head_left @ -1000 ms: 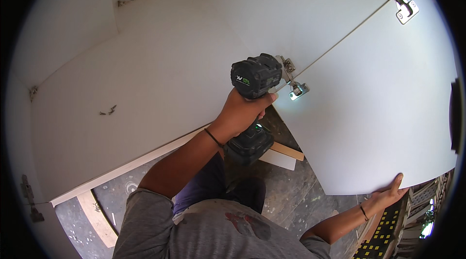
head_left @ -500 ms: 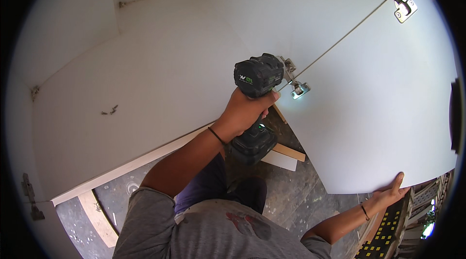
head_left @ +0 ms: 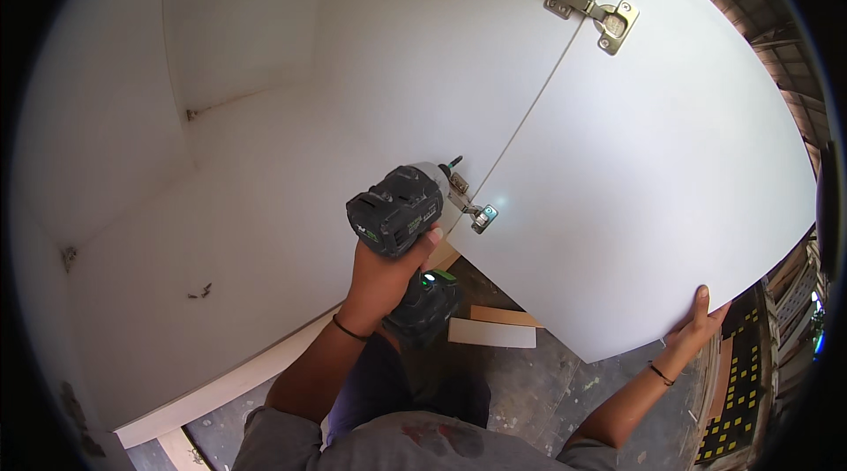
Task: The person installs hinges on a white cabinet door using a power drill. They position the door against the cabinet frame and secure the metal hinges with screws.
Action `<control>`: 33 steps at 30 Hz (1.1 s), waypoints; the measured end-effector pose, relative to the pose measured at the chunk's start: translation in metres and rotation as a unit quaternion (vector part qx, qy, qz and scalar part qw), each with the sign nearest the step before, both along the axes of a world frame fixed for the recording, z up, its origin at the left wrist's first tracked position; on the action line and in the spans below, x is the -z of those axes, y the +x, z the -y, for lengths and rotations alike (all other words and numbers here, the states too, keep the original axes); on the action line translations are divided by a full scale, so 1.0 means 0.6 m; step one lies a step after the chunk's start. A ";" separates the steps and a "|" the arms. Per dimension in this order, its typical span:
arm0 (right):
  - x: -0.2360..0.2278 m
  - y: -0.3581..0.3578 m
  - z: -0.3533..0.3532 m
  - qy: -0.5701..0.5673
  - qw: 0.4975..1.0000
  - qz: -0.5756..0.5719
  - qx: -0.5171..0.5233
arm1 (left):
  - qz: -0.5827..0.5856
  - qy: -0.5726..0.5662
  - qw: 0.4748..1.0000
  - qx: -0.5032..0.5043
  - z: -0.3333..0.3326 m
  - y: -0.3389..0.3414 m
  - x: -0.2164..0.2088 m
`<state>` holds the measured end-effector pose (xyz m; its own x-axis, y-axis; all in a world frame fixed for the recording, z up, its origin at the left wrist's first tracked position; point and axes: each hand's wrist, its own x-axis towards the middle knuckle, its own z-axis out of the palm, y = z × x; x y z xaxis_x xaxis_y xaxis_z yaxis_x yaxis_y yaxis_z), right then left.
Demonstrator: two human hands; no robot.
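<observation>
The drill point(head_left: 397, 206) is still gripped by the left hand point(head_left: 379, 270), its bit point(head_left: 455, 161) now exposed ahead. The door point(head_left: 635, 171) is still clasped by the right hand point(head_left: 695, 327).

black drill point(head_left: 397, 211), white door point(head_left: 635, 180), grey shirt point(head_left: 397, 446)

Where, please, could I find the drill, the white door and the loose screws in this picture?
Drill point(head_left: 397, 211): head view, on the dark motor housing.
White door point(head_left: 648, 180): head view, middle of its broad flat face.
Loose screws point(head_left: 206, 292): head view, on the right-hand part of the small cluster.
</observation>
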<state>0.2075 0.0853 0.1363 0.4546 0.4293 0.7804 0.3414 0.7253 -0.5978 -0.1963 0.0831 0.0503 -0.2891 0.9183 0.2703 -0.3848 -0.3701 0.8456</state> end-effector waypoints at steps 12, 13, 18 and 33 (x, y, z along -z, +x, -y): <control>-0.026 -0.005 0.003 0.010 1.000 0.003 0.009 | -0.020 0.142 0.989 0.040 -0.057 -0.069 -0.221; -0.026 -0.003 0.002 0.011 1.000 0.011 0.006 | -0.021 0.143 0.989 0.039 -0.063 -0.070 -0.226; -0.025 -0.004 0.002 0.014 1.000 0.002 0.009 | -0.086 0.137 0.986 0.030 -0.082 -0.065 -0.250; -0.023 -0.003 0.000 0.015 1.000 0.013 0.006 | -0.155 0.128 0.979 -0.016 -0.097 -0.064 -0.287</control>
